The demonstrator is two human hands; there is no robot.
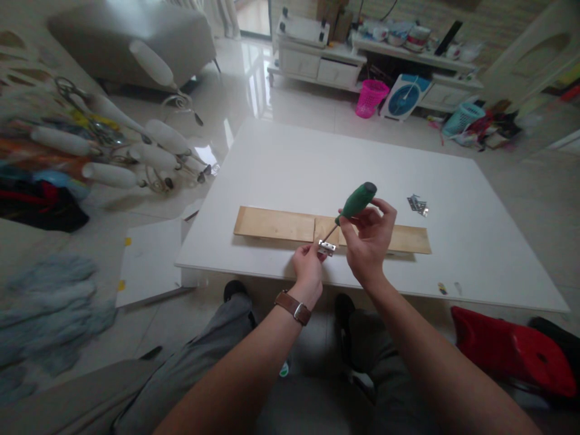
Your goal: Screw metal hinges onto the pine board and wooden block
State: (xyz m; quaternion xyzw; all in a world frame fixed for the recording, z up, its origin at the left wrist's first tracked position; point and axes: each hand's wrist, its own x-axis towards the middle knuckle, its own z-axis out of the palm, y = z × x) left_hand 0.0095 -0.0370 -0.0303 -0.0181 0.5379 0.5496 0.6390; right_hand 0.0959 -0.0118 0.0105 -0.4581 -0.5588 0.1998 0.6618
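My right hand [369, 235] grips a green-handled screwdriver [357, 199], tilted with its shaft running down to the left. The tip meets a small silver hinge [326, 248] at the near edge of the wooden boards. With closed fingers, my left hand [309, 263] pinches the left end of that hinge. Beneath them lies a long light-brown wooden board [276, 225], with a short piece [325, 227] at its middle and another length [410, 238] reaching to the right. Whether the tip sits in a screw is too small to tell.
The boards rest on a white tabletop [290, 163]. Several loose metal hinges [417, 205] lie at the right, and small bits [442, 288] sit near the front edge. A red plastic seat [512, 350] stands at lower right; a white lamp stand [154, 151] is at left.
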